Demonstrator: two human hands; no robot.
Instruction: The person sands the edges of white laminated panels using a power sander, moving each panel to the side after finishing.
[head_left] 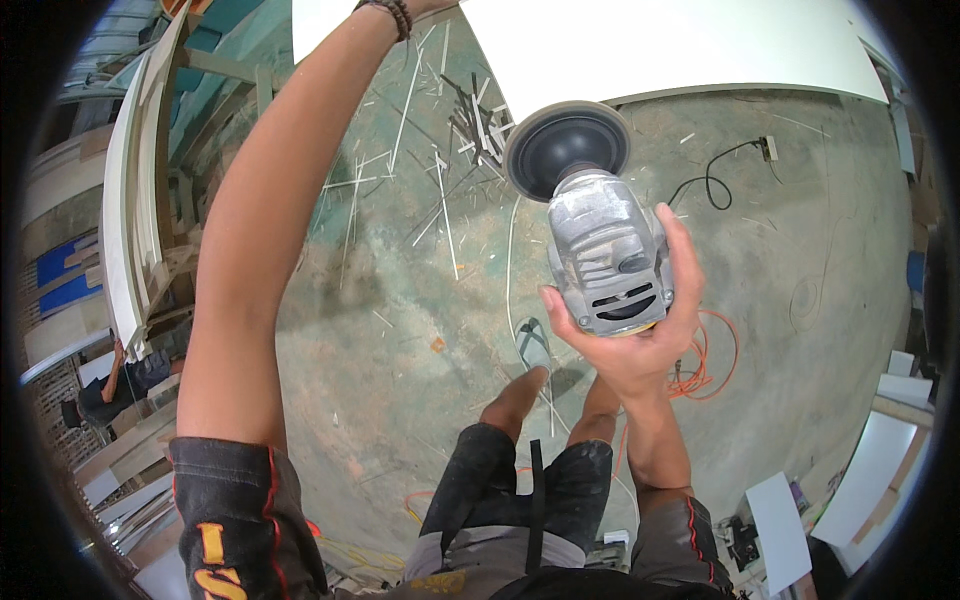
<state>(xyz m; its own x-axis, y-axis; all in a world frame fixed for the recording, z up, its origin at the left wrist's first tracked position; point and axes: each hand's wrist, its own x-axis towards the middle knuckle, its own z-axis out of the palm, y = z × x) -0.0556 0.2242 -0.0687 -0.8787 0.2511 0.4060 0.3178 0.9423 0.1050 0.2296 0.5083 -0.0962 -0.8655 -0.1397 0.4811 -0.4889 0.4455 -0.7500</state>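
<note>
My right hand [640,350] is wrapped round the body of a grey metal angle grinder [605,240]. A round black backing pad with a sanding disc [568,150] is on its far end, close to the front edge of a white panel [680,50]. Only the wrist side of my left hand [430,6] shows at the top edge, with a dark braided bracelet [390,14] on the wrist. It is beside the panel's left part, and its fingers are out of view.
Thin offcut strips [440,190] litter the floor under the panel. A black cable with a socket box [768,149] and a coiled orange hose [700,370] lie on the right. Long white boards [125,200] lean at the left, where another person [105,395] is by them. More panels [780,530] stand lower right.
</note>
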